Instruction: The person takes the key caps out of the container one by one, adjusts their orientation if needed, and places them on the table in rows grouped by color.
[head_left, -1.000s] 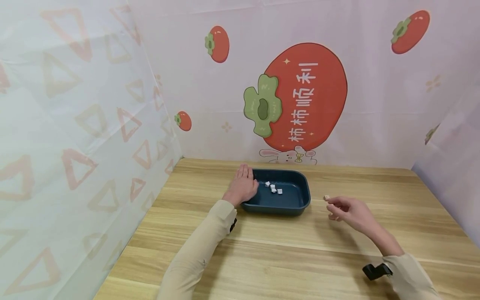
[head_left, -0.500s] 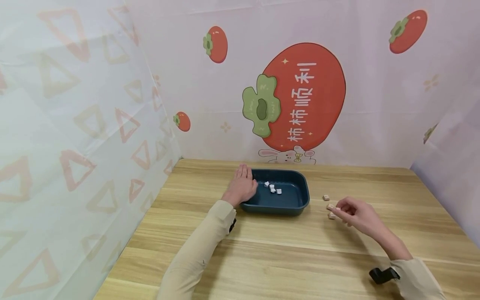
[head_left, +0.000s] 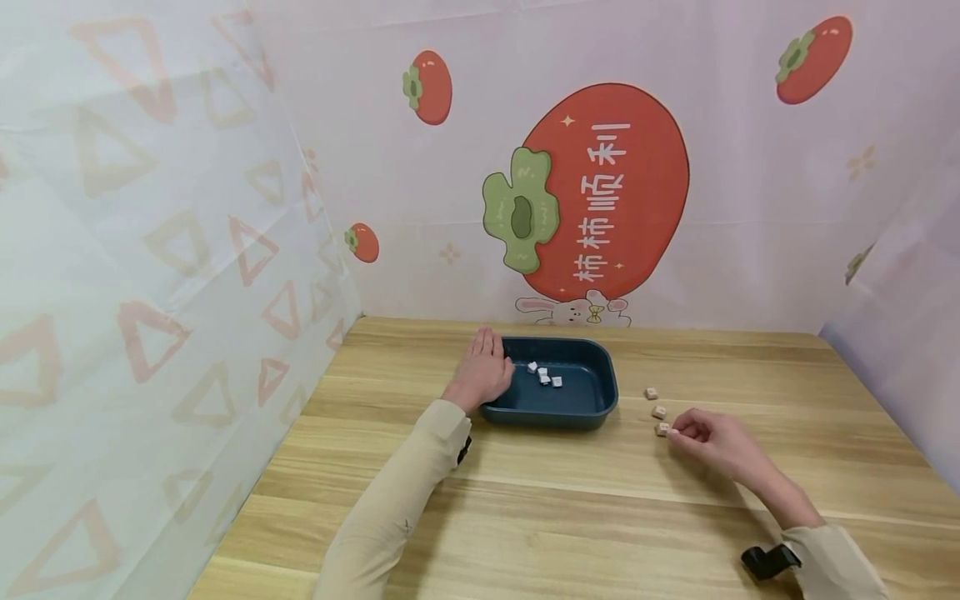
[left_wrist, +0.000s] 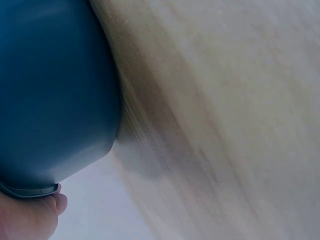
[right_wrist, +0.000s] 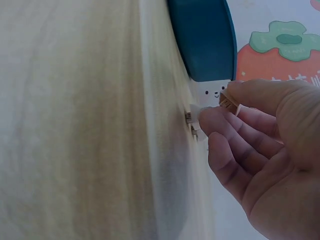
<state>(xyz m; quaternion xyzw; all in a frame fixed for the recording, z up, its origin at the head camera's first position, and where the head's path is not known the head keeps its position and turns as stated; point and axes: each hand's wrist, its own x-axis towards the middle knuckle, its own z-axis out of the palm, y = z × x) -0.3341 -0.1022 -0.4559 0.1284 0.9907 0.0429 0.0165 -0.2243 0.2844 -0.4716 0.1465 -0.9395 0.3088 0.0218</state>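
While the head view is showing the left hand (head_left: 483,377) resting straight-fingered against the tray (head_left: 551,419), the left wrist is catching the outer wall; the right wrist is exposing dark-lined sides on the small block (right_wrist: 230,102) the right hand (right_wrist: 277,150) is pinching beside the tray.

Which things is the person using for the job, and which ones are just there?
Seem to be for the job:
white keycaps in the tray
dark blue tray, with the left hand at its side
held keycap, pinched by the right hand
loose keycaps on the table

Probably just there:
big printed persimmon
printed bunny
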